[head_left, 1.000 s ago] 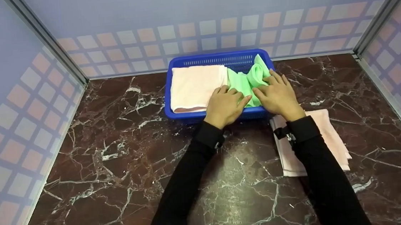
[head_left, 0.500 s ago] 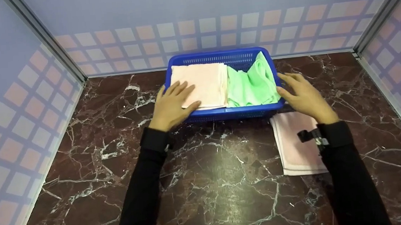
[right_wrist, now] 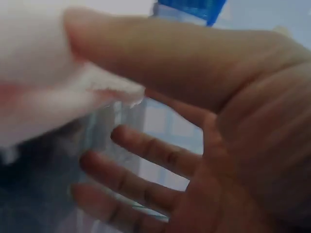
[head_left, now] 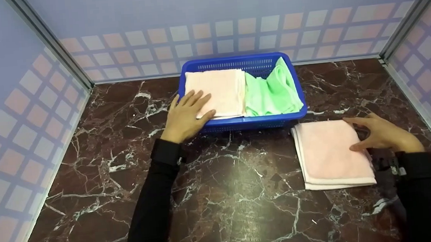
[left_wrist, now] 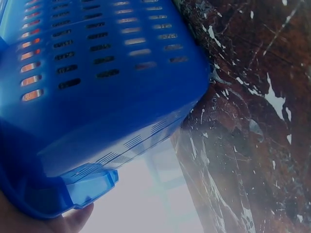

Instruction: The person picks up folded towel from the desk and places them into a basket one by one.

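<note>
Your left hand (head_left: 184, 117) lies flat on the near left corner of the blue basket (head_left: 299, 91), fingers straight across the rim and onto the folded pink towel (head_left: 215, 92) inside; it grips nothing, it only steadies. Beside that towel, toward your right, a green cloth (head_left: 273, 91) sits bunched and unfolded in the same basket. Your right hand (head_left: 384, 134) is at the far right edge of a second folded pink towel (head_left: 331, 154), which lies on the marble table (head_left: 221, 197) just in front of the basket's right corner. The thumb (right_wrist: 146, 53) rests on top of that towel's edge and the fingers (right_wrist: 150, 150) are spread loosely under or beside it, not yet closed; the wrist view is blurred, so whether the layers are caught cannot be told. To lift it well, slide the fingers fully under all the layers before you pinch, take the towel close to the middle of that edge, and keep the left hand pressing so the basket does not shift.
</note>
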Demonstrator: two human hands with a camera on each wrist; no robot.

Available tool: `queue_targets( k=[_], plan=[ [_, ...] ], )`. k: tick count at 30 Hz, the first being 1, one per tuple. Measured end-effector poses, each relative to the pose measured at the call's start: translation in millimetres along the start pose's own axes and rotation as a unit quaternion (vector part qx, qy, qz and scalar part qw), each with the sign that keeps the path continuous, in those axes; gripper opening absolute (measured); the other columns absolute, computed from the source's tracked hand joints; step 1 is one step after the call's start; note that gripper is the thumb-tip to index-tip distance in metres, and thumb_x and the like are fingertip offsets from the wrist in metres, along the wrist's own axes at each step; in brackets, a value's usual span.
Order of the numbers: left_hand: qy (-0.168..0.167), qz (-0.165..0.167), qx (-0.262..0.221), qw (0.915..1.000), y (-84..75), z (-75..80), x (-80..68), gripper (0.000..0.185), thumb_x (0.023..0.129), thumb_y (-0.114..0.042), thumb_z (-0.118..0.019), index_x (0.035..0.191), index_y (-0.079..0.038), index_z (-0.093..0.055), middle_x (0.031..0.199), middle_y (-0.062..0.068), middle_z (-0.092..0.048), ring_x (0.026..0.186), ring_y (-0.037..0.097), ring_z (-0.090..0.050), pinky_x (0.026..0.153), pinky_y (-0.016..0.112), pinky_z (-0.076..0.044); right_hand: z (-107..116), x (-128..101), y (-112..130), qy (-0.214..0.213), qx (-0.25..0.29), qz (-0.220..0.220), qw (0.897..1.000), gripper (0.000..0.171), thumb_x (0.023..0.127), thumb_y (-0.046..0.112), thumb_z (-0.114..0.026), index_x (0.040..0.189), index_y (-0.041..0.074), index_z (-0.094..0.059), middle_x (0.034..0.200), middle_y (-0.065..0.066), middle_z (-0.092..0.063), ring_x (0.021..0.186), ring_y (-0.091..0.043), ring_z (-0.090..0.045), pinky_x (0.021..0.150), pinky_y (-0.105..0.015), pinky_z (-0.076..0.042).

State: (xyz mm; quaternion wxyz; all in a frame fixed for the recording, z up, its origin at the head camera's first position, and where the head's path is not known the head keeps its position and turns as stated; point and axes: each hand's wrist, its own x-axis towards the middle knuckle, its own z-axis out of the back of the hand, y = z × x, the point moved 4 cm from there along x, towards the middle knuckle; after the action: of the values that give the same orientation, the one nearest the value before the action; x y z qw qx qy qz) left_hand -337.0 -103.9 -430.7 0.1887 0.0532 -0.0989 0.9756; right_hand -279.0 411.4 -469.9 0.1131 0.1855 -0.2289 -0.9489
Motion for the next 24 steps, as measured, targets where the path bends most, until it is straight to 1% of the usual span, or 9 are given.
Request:
queue_targets(
  k=[2,4,5,7,9,13,17,21,24],
  plan=[
    [0.003,0.001,-0.002,1.0000,0.3,-0.4,-0.3,0.066,0.105,-0.063,-0.037,0.161,-0.029,-0.037,0.170,0.000,-0.032,0.160,0.024,-0.021,0.130,0.056,-0.005,-3.3,1.8,-1.8,0.002,0.006,0.012,1.000,0.098,0.085,0.033,-0.086,0.159,-0.001,-0.032,0.135,-0.038,-0.049,0.118,-0.051,-0.050,0.092,-0.058,-0.050],
    [0.007,0.000,-0.006,1.0000,0.4,-1.2,-0.1,0.066,0.105,-0.064,-0.036,0.162,-0.029,-0.036,0.170,0.000,-0.031,0.160,0.024,-0.020,0.130,0.056,-0.004,-5.9,4.0,-0.8,0.005,0.013,0.014,1.000,0.096,0.085,0.029,-0.086,0.159,-0.004,-0.032,0.122,-0.030,-0.059,0.105,-0.038,-0.057,0.082,-0.042,-0.050],
    [0.009,0.000,-0.005,1.0000,0.3,-1.3,-0.1,0.067,0.105,-0.064,-0.036,0.162,-0.029,-0.036,0.170,0.000,-0.030,0.160,0.024,-0.020,0.130,0.056,-0.004,-7.3,5.5,0.7,0.007,0.018,0.013,1.000,0.096,0.085,0.027,-0.086,0.158,-0.005,-0.033,0.117,-0.027,-0.061,0.097,-0.031,-0.059,0.076,-0.036,-0.049],
    [0.007,-0.002,0.000,1.0000,0.3,-1.4,0.4,0.066,0.105,-0.064,-0.035,0.162,-0.029,-0.036,0.170,0.000,-0.030,0.160,0.024,-0.020,0.130,0.057,-0.004,-10.3,8.6,5.7,0.005,0.018,0.011,1.000,0.096,0.083,0.029,-0.088,0.157,-0.005,-0.036,0.116,-0.025,-0.065,0.094,-0.026,-0.061,0.076,-0.031,-0.050],
    [0.005,-0.002,0.005,1.0000,0.7,-1.1,0.8,0.066,0.105,-0.064,-0.035,0.162,-0.029,-0.036,0.170,0.000,-0.030,0.160,0.024,-0.021,0.130,0.058,-0.006,-15.2,13.0,14.2,0.005,0.018,0.017,1.000,0.097,0.081,0.031,-0.089,0.155,-0.005,-0.038,0.115,-0.023,-0.066,0.093,-0.024,-0.062,0.080,-0.034,-0.052],
    [0.006,-0.003,0.007,1.0000,-0.5,-1.3,2.3,0.066,0.106,-0.064,-0.034,0.162,-0.029,-0.035,0.171,0.000,-0.029,0.160,0.024,-0.021,0.130,0.058,-0.005,-28.9,20.8,39.6,0.006,0.009,0.034,0.999,0.097,0.078,0.036,-0.090,0.154,-0.001,-0.043,0.119,-0.022,-0.067,0.091,-0.022,-0.065,0.091,-0.048,-0.055],
    [0.006,-0.006,0.003,1.0000,-1.3,-0.7,2.8,0.067,0.106,-0.064,-0.035,0.162,-0.029,-0.035,0.170,0.001,-0.030,0.160,0.025,-0.021,0.130,0.058,-0.005,-46.5,28.5,69.0,0.004,0.015,0.046,0.999,0.095,0.080,0.032,-0.089,0.156,-0.001,-0.041,0.114,-0.020,-0.069,0.084,-0.021,-0.067,0.089,-0.052,-0.056],
    [0.004,-0.005,0.001,1.0000,-0.3,0.0,2.2,0.066,0.106,-0.063,-0.035,0.162,-0.029,-0.035,0.170,0.001,-0.030,0.160,0.025,-0.021,0.130,0.057,-0.005,-62.3,37.1,96.9,-0.026,-0.009,0.084,0.996,0.087,0.081,0.029,-0.088,0.150,-0.007,-0.046,0.118,-0.025,-0.070,0.101,-0.037,-0.070,0.096,-0.058,-0.055],
    [0.005,-0.004,-0.003,1.0000,0.9,-1.1,1.4,0.066,0.105,-0.063,-0.036,0.162,-0.029,-0.035,0.170,0.001,-0.030,0.160,0.025,-0.021,0.130,0.056,-0.002,-73.4,42.3,113.8,-0.047,-0.020,0.115,0.992,0.084,0.082,0.027,-0.087,0.146,-0.011,-0.049,0.136,-0.033,-0.062,0.122,-0.049,-0.062,0.107,-0.062,-0.048]
  ],
)
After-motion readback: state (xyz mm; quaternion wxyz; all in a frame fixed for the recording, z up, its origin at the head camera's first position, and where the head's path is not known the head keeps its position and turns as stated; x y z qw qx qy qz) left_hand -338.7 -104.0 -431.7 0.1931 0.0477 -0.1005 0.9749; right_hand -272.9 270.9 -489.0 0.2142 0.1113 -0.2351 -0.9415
